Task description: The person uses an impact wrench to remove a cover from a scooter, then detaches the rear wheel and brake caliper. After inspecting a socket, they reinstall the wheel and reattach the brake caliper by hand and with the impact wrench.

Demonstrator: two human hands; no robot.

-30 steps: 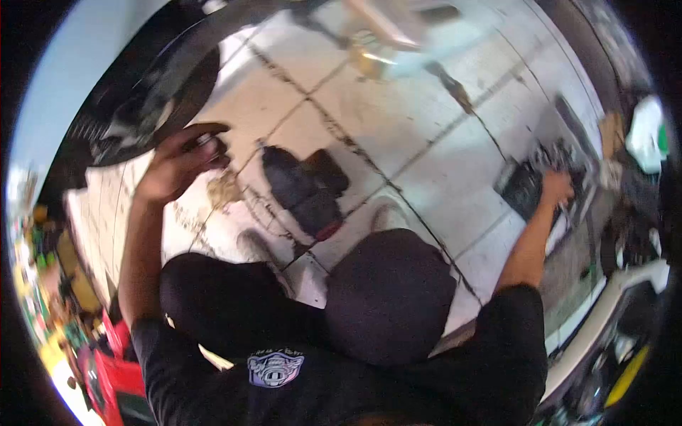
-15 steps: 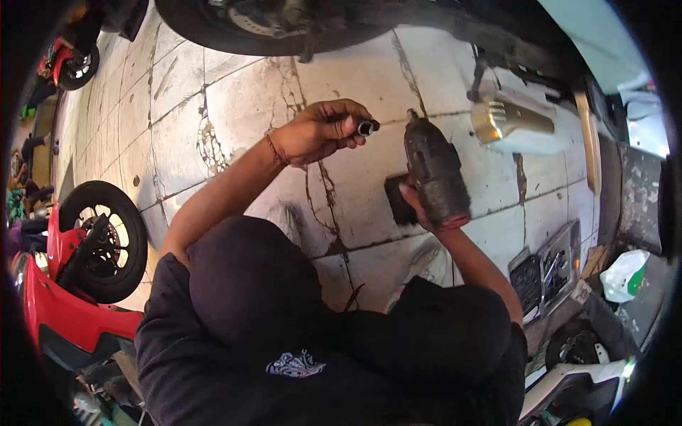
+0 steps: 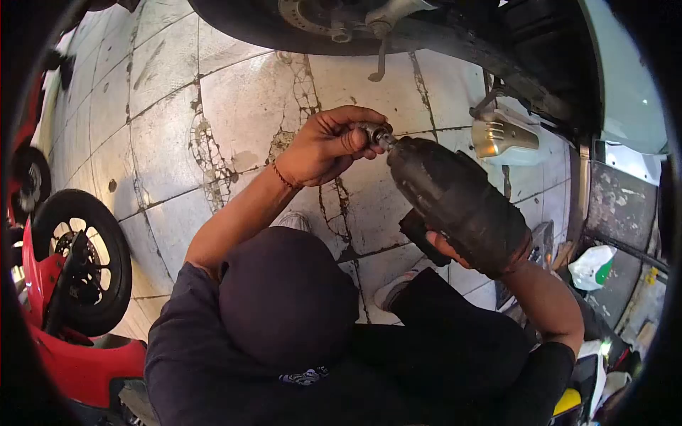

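Between the thumb and fingers of my left hand (image 3: 330, 145) is a small metal socket (image 3: 371, 132). My right hand (image 3: 455, 248) grips a dark, worn impact wrench (image 3: 455, 195) by its handle, mostly hidden behind the tool's body. The wrench is tilted, its nose pointing up and left. Its bright square drive (image 3: 386, 141) meets the socket's open end at my left fingertips. Both hands are in front of my knees, over the tiled floor.
A motorcycle wheel (image 3: 277, 35) and its underside span the top. On the floor at right lies a gold-coloured metal cover (image 3: 504, 138). A red motorcycle with a black front wheel (image 3: 85, 263) stands at left. A white and green bag (image 3: 593, 268) lies at far right.
The impact wrench has come up and tilted left, so its drive now meets the socket. My left hand still holds the socket. The view has shifted a little.
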